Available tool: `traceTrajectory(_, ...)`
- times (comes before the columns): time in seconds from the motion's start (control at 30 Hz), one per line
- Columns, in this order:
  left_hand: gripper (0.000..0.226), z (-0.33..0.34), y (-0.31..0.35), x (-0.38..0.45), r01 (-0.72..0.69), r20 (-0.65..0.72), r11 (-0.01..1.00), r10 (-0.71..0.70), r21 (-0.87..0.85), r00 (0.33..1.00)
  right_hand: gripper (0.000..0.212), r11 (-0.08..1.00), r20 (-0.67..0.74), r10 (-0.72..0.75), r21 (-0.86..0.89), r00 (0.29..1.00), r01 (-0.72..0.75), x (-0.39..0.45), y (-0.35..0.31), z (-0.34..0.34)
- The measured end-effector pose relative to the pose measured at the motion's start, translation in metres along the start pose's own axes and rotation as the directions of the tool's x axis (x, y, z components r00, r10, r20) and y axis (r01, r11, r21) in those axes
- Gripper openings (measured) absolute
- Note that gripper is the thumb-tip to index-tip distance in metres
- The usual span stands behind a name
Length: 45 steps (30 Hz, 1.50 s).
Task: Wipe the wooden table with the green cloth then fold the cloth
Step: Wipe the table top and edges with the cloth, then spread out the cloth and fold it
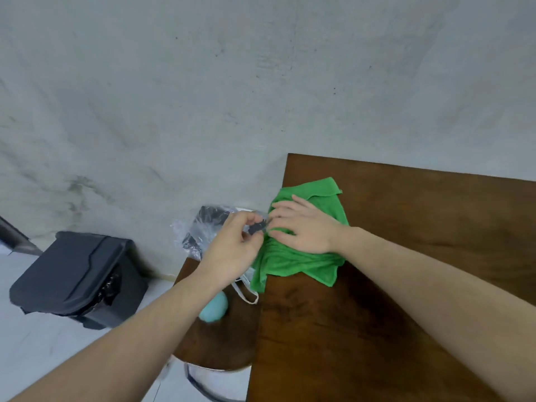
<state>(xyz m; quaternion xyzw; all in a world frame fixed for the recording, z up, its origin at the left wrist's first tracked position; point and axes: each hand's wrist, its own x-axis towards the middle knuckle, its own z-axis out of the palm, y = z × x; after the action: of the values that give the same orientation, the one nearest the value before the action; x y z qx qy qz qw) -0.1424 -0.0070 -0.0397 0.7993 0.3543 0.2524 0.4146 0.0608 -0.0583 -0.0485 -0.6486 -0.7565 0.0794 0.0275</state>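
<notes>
The green cloth (301, 262) lies crumpled at the left edge of the dark wooden table (406, 285), one corner hanging over the side. My right hand (301, 227) rests flat on the cloth with its fingers spread, pointing left. My left hand (237, 245) hovers just off the table's left edge, touching the cloth's side. Its fingers are curled and its fingertips seem to pinch a small dark object (257, 227).
Left of the table stands a round wooden stool (214, 338) carrying a clear plastic bag (200, 227) with dark contents, a white strap and a pale blue object (213, 310). A black case (75, 277) sits on the floor by the grey wall.
</notes>
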Motion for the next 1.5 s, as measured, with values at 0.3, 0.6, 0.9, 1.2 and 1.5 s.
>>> traceTrajectory(0.3,0.022,0.001,0.020,-0.080,-0.157,0.143,0.976,0.136,0.152,0.980,0.057,0.986,0.059,0.166,0.015,0.984,-0.167,-0.135,-0.077,0.015)
traceTrajectory(0.6,0.034,0.025,0.050,-0.155,-0.452,0.362,0.812,0.322,0.370,0.875,0.058,0.939,0.068,0.315,0.121,0.947,-0.321,-0.265,-0.128,0.027)
traceTrajectory(0.9,0.036,0.037,0.074,-0.138,-0.441,0.358,0.801,0.304,0.405,0.883,0.047,0.775,-0.154,0.567,0.434,0.809,-0.461,-0.304,-0.114,-0.004)
traceTrajectory(1.2,0.040,0.053,0.061,-0.089,-0.384,0.424,0.790,0.175,0.478,0.888,0.059,0.804,0.016,0.550,0.262,0.835,-0.534,-0.312,-0.048,-0.005)
traceTrajectory(1.5,0.011,0.051,0.058,-0.074,-0.287,0.338,0.858,0.144,0.425,0.930,0.013,0.819,-0.234,0.470,0.476,0.851,-0.321,-0.312,-0.009,-0.005)
